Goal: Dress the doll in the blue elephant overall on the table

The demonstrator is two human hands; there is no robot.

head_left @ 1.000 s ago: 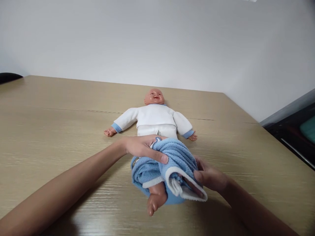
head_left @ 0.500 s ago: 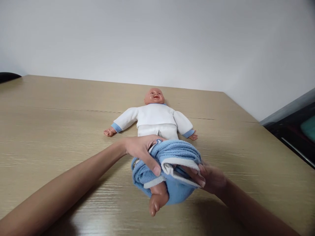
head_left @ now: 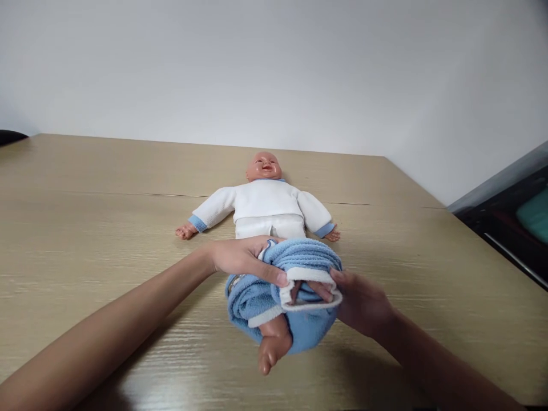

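Note:
A baby doll [head_left: 268, 200] in a white top with blue cuffs lies on its back, head away from me. Blue terry pants [head_left: 308, 337] with white-edged leg openings are bunched around its lower legs. One bare doll foot [head_left: 274, 345] sticks out of the leg opening on the left. My left hand [head_left: 246, 260] grips the gathered cloth, its thumb at the rim of the right leg opening. From the right, my right hand [head_left: 362, 299] holds that same opening, thumb outside and fingertips showing inside it. The doll's other foot is hidden within the cloth.
The doll rests on a light wooden table [head_left: 107, 240] with a seam across it. Behind stands a plain pale wall [head_left: 274, 68]. A dark object with a green patch [head_left: 535, 220] is at the right edge, and a black rounded shape [head_left: 12, 137] at the far left.
The right leg opening has been pulled from a folded, slanted shape into a wider, squarer one. My left thumb has moved up and right onto its rim. My right hand has shifted slightly left.

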